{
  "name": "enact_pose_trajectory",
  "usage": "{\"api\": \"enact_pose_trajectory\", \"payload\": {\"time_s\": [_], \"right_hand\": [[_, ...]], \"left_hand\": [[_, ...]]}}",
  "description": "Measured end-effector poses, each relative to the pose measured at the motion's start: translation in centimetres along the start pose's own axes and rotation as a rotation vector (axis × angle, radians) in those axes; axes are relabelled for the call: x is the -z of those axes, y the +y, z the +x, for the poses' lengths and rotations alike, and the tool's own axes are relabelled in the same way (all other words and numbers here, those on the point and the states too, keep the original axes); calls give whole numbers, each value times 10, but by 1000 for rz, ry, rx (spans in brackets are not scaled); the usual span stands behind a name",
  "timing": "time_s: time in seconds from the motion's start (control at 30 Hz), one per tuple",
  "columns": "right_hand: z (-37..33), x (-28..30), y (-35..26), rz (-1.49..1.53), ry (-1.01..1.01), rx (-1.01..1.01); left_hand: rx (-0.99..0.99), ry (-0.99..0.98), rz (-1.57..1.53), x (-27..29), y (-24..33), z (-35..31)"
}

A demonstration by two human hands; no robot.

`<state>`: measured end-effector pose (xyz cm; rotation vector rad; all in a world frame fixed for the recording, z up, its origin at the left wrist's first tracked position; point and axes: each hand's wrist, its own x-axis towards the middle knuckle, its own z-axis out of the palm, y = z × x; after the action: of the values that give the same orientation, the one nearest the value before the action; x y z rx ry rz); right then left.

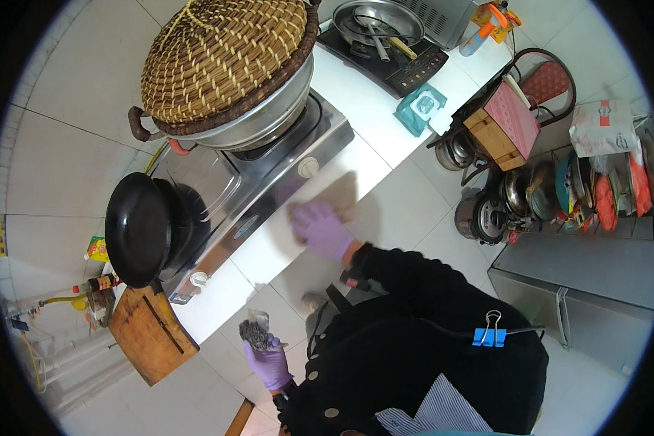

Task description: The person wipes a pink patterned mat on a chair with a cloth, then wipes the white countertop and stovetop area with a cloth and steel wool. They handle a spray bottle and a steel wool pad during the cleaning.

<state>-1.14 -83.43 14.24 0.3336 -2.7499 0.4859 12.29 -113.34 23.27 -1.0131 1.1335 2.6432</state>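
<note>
My left hand (269, 367), in a purple glove, is closed on a grey steel wool scrubber (255, 334) and held low beside the counter. Something pale and translucent pokes out above the scrubber; its kind is unclear. My right hand (323, 231), gloved the same way, presses down on the white counter's front strip (269, 251). Beneath its fingers shows the edge of a brownish cloth (344, 211), mostly covered by the hand and shadow. Right behind that hand stands the steel gas stove (269, 196), its knob (308, 168) a short way off.
A large steel pot (261, 120) with a woven lid (225, 65) and a black wok (138, 229) sit on the stove. Nearby are a wooden cutting board (149, 338), a wipes packet (423, 107) and an induction cooker (407, 73). Stacked pots and a grey fridge (581, 269) stand right.
</note>
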Motion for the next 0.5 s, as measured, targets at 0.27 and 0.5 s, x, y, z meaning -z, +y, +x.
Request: {"api": "enact_pose_trajectory", "payload": {"time_s": [0.27, 0.5], "right_hand": [[-14, 41, 100, -36, -85, -270], [36, 50, 142, 65, 413, -453]], "left_hand": [[48, -256, 11, -31, 10, 29], [68, -253, -1, -24, 13, 40]]}}
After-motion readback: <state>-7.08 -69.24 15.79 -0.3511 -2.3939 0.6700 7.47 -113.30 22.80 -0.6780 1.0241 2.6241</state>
